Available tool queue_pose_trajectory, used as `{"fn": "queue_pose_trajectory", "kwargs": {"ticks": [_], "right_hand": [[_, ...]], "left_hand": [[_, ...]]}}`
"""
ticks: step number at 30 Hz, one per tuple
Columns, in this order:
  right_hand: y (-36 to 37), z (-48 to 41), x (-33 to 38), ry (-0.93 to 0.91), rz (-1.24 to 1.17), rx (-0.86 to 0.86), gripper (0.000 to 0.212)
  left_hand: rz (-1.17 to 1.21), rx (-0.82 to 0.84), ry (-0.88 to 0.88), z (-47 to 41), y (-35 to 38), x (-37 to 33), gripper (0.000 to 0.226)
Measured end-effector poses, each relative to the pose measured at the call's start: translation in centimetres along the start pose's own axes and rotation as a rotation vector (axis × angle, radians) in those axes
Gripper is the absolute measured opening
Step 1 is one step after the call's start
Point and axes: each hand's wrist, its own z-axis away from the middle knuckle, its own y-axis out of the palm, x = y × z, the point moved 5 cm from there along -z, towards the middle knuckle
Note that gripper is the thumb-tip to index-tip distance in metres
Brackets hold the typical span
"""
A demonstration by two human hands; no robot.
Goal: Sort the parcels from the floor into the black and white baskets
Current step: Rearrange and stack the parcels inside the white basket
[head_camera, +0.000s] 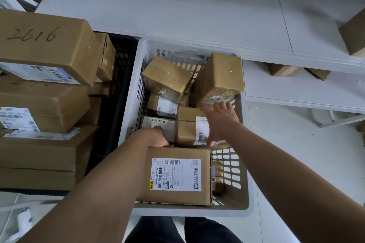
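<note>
Left hand (156,139) curls over the far edge of the flat brown cardboard parcel (177,197), which lies at the near end of the white slotted plastic basket (189,212). Its white label reads "502B G009-00 L3". Right hand (219,122) is spread wide, fingertips at the lower edge of the tilted brown taped box (217,77). There's a gap along the right wall. Left of it, the black plastic basket (123,59) is heaped above its rim, and the top carton (45,45) has "2616" handwritten on it.

Stacked boxes (45,104) overfill the black basket (123,61). Parcels (167,78) crowd the white basket (132,92); only its near right corner is partly open.
</note>
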Motion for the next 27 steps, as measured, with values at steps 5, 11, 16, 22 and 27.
{"fn": "queue_pose_trajectory", "kwargs": {"ticks": [5,11,16,22,27], "right_hand": [[-2.0,0.3,0.3,0.001,0.083,-0.085,0.119],[-1.9,-0.1,1.1,-0.003,0.091,-0.057,0.110],[-3.0,-0.2,1.1,-0.020,0.135,-0.045,0.112],[-2.9,-0.2,1.5,-0.009,0.136,-0.051,0.110],[-2.8,0.4,1.3,-0.003,0.120,-0.078,0.110]], "left_hand": [[-0.007,-0.024,-0.029,-0.3,0.3,-0.1,0.089],[0.111,-0.057,0.019,-0.3,0.6,0.5,0.081],[0.135,-0.071,0.064,-0.3,0.5,0.1,0.073],[0.145,-0.077,0.052,-0.5,0.7,0.1,0.074],[0.151,-0.062,0.052,-0.3,0.8,0.0,0.067]]}}
